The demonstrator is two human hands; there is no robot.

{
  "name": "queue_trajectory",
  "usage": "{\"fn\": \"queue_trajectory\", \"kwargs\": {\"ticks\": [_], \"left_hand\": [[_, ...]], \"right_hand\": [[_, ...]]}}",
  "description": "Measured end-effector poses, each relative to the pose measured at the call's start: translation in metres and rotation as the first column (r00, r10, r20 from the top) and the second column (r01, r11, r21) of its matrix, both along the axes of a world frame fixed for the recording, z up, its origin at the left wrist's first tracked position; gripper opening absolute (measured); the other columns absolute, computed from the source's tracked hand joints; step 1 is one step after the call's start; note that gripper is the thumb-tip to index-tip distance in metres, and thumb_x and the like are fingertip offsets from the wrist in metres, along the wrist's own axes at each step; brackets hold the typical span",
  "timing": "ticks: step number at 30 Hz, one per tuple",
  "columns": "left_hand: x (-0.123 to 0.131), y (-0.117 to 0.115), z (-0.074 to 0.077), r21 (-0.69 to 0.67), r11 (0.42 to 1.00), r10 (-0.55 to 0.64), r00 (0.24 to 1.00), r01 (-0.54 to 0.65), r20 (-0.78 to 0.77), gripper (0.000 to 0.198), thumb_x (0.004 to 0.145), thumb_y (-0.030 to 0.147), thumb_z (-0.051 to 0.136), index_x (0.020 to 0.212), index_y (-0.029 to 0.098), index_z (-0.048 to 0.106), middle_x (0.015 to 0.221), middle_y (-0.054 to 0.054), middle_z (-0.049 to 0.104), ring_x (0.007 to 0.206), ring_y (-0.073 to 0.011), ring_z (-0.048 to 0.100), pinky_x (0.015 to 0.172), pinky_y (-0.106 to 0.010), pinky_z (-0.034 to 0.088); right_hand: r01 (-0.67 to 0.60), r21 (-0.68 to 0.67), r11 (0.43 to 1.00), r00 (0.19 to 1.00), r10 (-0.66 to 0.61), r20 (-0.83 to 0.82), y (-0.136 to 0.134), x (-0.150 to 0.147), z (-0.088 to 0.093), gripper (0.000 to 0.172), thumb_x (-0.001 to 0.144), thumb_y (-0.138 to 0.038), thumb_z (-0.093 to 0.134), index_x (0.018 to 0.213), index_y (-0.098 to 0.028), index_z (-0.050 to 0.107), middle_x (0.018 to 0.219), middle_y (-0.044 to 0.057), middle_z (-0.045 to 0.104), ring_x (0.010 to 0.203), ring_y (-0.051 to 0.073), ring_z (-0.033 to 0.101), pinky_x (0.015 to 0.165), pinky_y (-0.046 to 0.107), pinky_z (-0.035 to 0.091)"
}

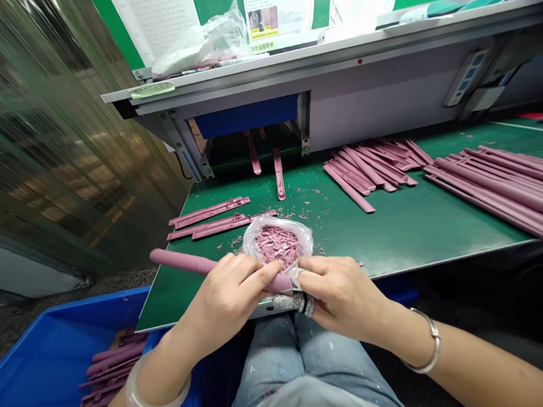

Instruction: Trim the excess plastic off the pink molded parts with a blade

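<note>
My left hand [235,286] is closed around a long pink plastic part [182,259], whose rounded end points out to the left. At the part's other end, my right hand [333,289] is closed in a pinch; what its fingers hold is hidden. A speckled white wrapping with a dark band [291,301] shows beneath the right fingers; I cannot tell if it covers a finger or a tool. Just beyond both hands sits a container lined with a clear plastic bag [305,235], filled with pink shavings [277,243].
Several pink parts lie left on the green table [348,241], with scraps around them. Piles of pink parts [371,165] lie to the right. One part [279,175] lies before a chute opening [253,143]. A blue bin [25,345] with more parts stands lower left. A shelf [289,59] crosses above.
</note>
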State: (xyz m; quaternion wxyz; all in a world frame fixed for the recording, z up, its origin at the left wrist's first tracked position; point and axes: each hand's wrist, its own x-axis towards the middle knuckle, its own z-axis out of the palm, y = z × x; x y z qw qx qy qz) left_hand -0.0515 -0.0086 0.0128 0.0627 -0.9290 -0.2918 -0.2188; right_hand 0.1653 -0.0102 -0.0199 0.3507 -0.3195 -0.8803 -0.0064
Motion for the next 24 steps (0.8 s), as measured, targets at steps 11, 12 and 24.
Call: {"fn": "queue_trajectory", "kwargs": {"ticks": [11, 12, 24], "left_hand": [[0.021, -0.021, -0.015, -0.72, 0.692, 0.389, 0.816, 0.048, 0.428, 0.031, 0.085, 0.024, 0.063, 0.115, 0.022, 0.064, 0.096, -0.004, 0.068, 0.089, -0.0209, 0.062, 0.076, -0.028, 0.049], [0.024, -0.023, -0.017, -0.748, 0.659, 0.434, 0.773, 0.078, 0.463, 0.032, 0.084, 0.024, 0.064, 0.116, 0.022, 0.065, 0.091, -0.003, 0.069, 0.089, -0.0222, 0.062, 0.075, -0.029, 0.05], [0.022, -0.025, -0.018, -0.69, 0.723, 0.439, 0.795, -0.034, 0.42, 0.03, 0.086, 0.025, 0.061, 0.115, 0.023, 0.064, 0.097, -0.004, 0.067, 0.088, -0.0213, 0.061, 0.075, -0.029, 0.049]], "right_hand": [[0.117, 0.081, 0.99, 0.993, -0.119, 0.02, 0.001, -0.001, 0.0, 0.018, 0.069, -0.003, 0.043, 0.069, -0.019, 0.051, 0.071, 0.004, 0.053, 0.062, 0.017, 0.04, 0.056, 0.029, 0.024], [0.13, 0.083, 0.988, 0.991, -0.131, 0.01, 0.001, -0.002, 0.0, 0.017, 0.072, -0.004, 0.043, 0.069, -0.019, 0.051, 0.071, 0.005, 0.052, 0.062, 0.017, 0.039, 0.056, 0.029, 0.024], [-0.045, -0.308, 0.95, 0.998, 0.031, -0.051, 0.008, 0.003, 0.002, 0.014, 0.081, -0.011, 0.048, 0.07, -0.019, 0.045, 0.071, 0.0, 0.048, 0.06, 0.013, 0.037, 0.053, 0.026, 0.023]]}}
